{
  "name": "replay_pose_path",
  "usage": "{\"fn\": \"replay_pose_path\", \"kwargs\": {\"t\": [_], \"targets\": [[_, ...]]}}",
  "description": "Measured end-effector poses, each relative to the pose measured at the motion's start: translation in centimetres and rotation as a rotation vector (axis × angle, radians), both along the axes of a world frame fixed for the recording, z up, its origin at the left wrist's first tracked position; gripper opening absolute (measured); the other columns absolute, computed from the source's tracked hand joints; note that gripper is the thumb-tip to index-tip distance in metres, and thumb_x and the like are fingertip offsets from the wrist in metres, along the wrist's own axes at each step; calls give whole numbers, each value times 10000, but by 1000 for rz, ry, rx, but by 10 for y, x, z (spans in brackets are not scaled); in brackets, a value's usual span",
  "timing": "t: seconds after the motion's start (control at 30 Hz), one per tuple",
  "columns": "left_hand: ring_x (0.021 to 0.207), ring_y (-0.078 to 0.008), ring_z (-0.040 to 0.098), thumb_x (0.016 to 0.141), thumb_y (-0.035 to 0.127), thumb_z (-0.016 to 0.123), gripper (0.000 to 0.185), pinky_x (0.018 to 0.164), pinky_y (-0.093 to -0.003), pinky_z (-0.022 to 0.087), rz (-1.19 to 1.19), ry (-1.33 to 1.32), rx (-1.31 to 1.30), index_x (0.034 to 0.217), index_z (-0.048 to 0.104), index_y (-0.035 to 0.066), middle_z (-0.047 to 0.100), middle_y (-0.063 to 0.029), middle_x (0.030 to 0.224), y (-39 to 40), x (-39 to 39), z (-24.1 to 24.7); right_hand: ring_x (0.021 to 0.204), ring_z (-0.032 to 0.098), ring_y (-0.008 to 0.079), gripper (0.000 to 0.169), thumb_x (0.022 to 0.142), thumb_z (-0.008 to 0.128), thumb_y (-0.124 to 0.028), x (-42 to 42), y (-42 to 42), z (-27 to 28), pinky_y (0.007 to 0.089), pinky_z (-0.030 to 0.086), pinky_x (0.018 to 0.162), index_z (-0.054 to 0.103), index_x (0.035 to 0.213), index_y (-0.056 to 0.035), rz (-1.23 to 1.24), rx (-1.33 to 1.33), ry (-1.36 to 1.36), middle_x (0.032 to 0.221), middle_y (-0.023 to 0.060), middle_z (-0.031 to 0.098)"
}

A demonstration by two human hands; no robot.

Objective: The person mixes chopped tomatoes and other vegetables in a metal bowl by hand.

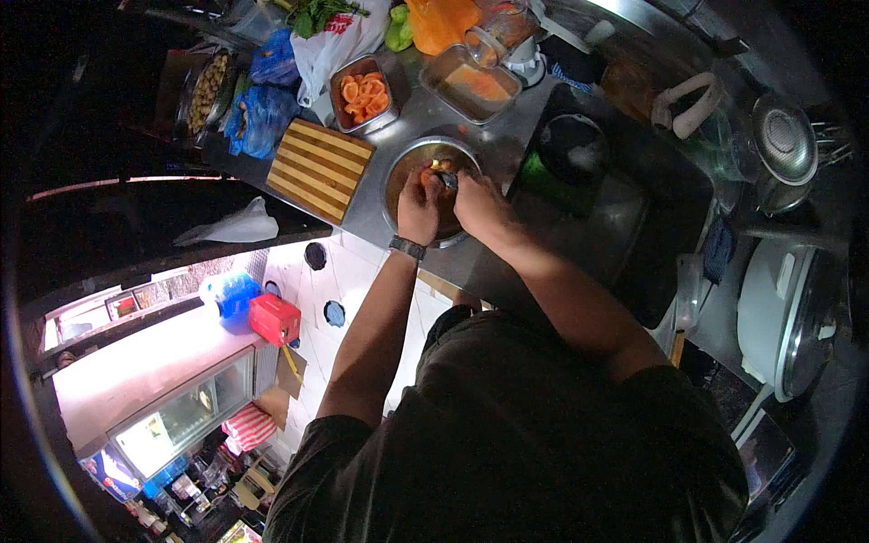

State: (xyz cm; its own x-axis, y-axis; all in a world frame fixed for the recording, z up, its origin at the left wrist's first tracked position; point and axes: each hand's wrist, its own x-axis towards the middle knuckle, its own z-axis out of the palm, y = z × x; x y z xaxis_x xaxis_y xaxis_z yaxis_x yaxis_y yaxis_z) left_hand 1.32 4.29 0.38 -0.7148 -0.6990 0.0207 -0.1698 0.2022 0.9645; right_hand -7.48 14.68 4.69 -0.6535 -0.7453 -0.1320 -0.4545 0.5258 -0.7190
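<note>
Over a round metal bowl [392,210], both of my hands meet near its middle. My left hand [419,207], with a dark wristwatch [407,248] at the wrist, is closed around a small orange and yellow piece of food [441,165]. From the right comes my right hand [477,203], its fingers around a small dark, shiny tool [448,180] that touches or nearly touches the piece; its kind is unclear. Behind the bowl stands a square metal container of hollow orange pieces [364,95]. A rectangular metal tray [468,112] holds something orange in liquid.
A striped wooden cutting board [321,170] lies left of the bowl. To the right is a dark sink [611,224] with a round black vessel [574,149]. Blue plastic bags [261,119], a white bag [333,54] and a clear jug [499,41] stand behind. A large white lidded cooker [777,319] is far right.
</note>
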Motion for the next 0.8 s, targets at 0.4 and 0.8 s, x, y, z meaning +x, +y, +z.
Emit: {"fn": "replay_pose_path", "kwargs": {"t": [0.4,0.8], "targets": [[687,-385,582,956,250,365,305,598,-426,438,28,-4,-517,1010,539,5,598,-210,751,6,-21,20,882,578,406,262,808,456,-113,-17,-9,3,454,460,783,570,995,30,119,2,-103,907,257,598],[404,-107,390,950,273,364,351,384,-258,330,-185,-261,214,760,533,32,439,-13,527,-30,-20,27,837,588,395,196,824,479,-141,-35,-4,-11,463,454,742,591,847,18,307,-83,-252,843,257,597]]}}
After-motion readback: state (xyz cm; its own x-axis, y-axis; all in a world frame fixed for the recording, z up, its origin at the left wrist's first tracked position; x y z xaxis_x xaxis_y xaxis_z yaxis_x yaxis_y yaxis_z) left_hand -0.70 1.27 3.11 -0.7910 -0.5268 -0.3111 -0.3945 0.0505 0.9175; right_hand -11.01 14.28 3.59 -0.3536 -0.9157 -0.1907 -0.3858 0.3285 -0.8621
